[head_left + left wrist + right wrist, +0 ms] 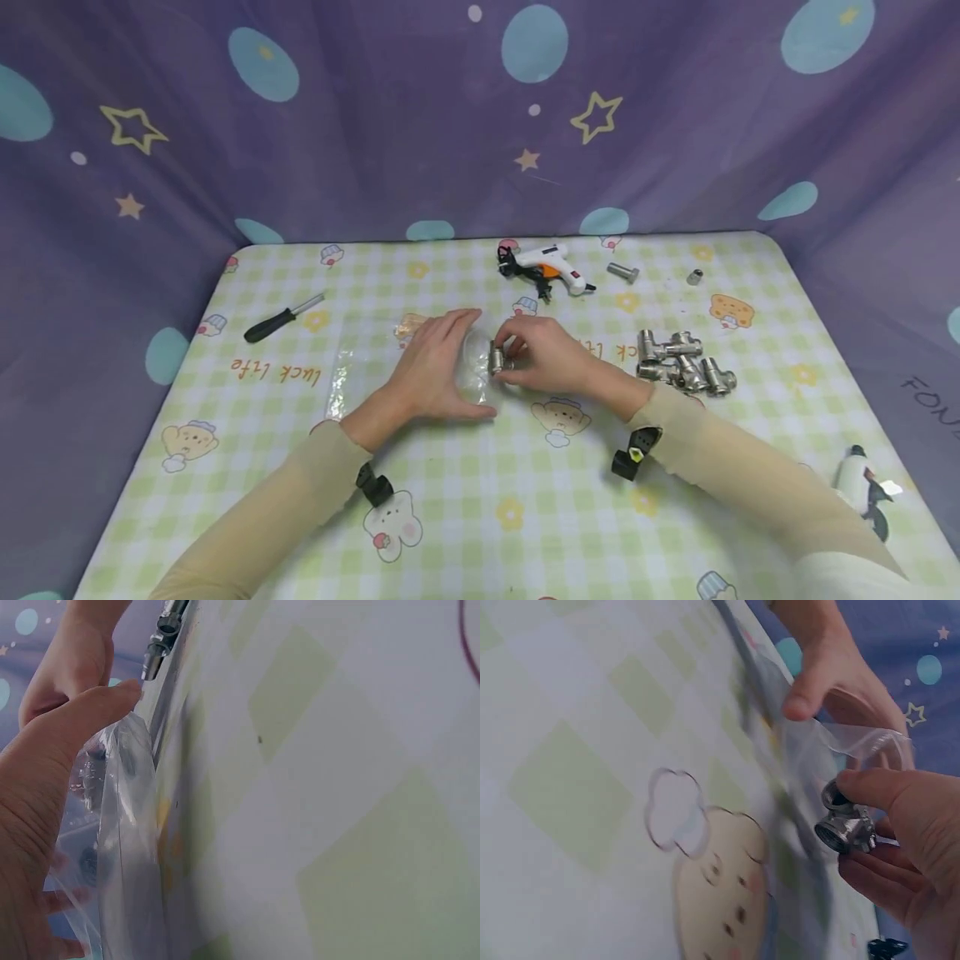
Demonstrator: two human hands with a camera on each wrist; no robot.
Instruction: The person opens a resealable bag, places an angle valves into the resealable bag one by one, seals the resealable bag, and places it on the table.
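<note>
The right hand (551, 357) pinches a small silver metal tee-shaped pipe fitting (845, 824) between thumb and curled fingers, holding it just above the table at the mouth of a clear, soft plastic bag (471, 369). The left hand (435, 364) holds that bag open: in the left wrist view its thumb (105, 705) presses against the bag's upper edge while the film bunches in the palm, and the fingers curve round it. The two hands nearly meet at the middle of the pale green checked tablecloth with cartoon bears (525, 517).

The fitting looks dense and rigid, heavy for its bulk, with smooth plated faces that could slip; its threaded ends and the angle where the branches meet seem the surest places to take hold. The bag is thin, limp and slippery, and it likely keeps its mouth open only while pinched at the rim.

To the right of the right hand lies a heap of similar shiny metal pipe fittings (684, 362). Beyond the hands rests a white and orange glue gun with a black cord (553, 267), then a grey metal bolt (622, 272) and a small metal nut (694, 277). A black-handled screwdriver (281, 319) lies well apart on the left, and a purple curtain printed with stars and blue ovals (375, 125) walls the table round.
</note>
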